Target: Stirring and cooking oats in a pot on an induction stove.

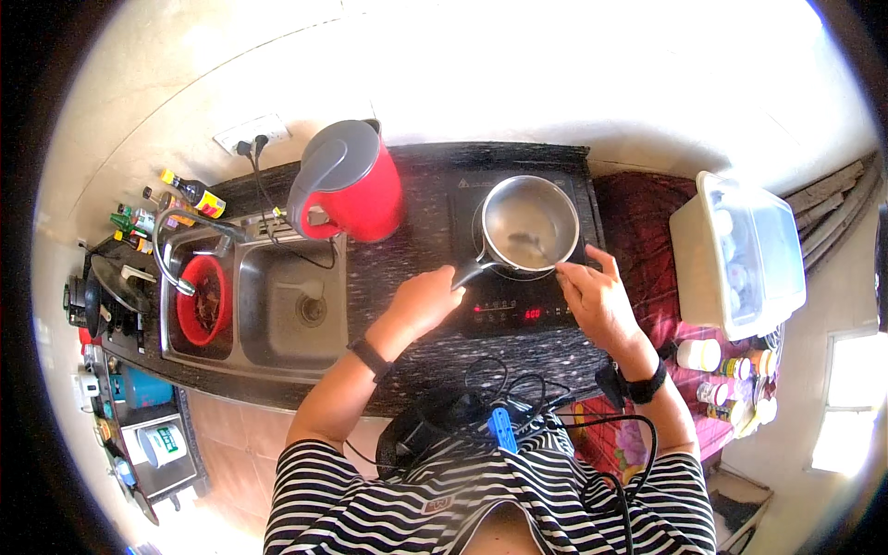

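Observation:
A steel saucepan (530,222) with cloudy liquid in it stands on a black induction cooktop (506,316), whose red display is lit. My left hand (427,303) is closed around the pan's dark handle (474,272). At the pan's right front rim, my right hand (595,298) pinches the end of a metal spoon; its bowl (525,240) lies in the liquid. The exact spoon type is partly hidden by the liquid and fingers. To the left of the cooktop stands a red electric kettle (371,194) with a grey lid.
A double steel sink (291,343) is on the left, with a red plastic basin (223,302) in one bowl. Sauce bottles (202,198) stand behind it. On the right, a red-covered table holds a lidded white plastic box (701,260) and several jars (697,354). Cables hang before my chest.

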A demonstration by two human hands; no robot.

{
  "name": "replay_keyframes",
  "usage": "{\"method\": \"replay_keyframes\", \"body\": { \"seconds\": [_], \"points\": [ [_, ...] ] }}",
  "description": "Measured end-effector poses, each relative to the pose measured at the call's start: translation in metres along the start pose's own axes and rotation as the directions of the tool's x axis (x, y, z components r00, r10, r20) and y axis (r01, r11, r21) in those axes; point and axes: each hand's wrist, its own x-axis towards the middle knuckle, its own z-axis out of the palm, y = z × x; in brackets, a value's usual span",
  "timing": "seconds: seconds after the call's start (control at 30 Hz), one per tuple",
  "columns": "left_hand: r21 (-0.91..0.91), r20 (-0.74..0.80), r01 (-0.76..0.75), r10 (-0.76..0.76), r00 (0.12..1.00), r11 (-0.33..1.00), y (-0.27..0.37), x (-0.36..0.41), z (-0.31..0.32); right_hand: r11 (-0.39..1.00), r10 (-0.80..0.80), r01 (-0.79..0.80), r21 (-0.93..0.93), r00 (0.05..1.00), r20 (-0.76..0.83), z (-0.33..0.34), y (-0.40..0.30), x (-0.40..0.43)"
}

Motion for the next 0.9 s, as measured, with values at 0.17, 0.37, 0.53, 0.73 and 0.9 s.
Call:
{"method": "replay_keyframes", "body": {
  "seconds": [0.17, 0.37, 0.53, 0.73, 0.9],
  "points": [
    [-0.007, -0.027, -0.036, 0.036, 0.999, 0.999, -0.003, -0.001, 0.004, 0.908, -0.078, 0.096, -0.408, 0.995, 0.061, -0.002, 0.014, 0.006],
    [-0.011, -0.031, -0.027, 0.026, 0.999, 1.000, -0.004, 0.001, 0.004, 0.984, -0.074, 0.078, -0.163, 0.997, 0.030, -0.006, 0.005, -0.009],
    [-0.012, -0.045, -0.011, 0.010, 0.999, 1.000, -0.001, -0.001, -0.001, 0.982, -0.098, 0.095, -0.164, 0.995, -0.006, 0.004, 0.004, 0.012],
    [-0.036, -0.084, -0.115, 0.111, 0.990, 0.993, -0.003, 0.000, 0.009, 0.895, -0.276, 0.272, -0.355, 0.960, 0.038, 0.044, 0.040, 0.024],
    [-0.102, -0.070, -0.089, 0.082, 0.994, 0.991, -0.007, -0.001, 0.015, 0.934, -0.111, 0.127, -0.335, 0.992, 0.068, 0.035, 0.053, -0.005]
  ]
}}
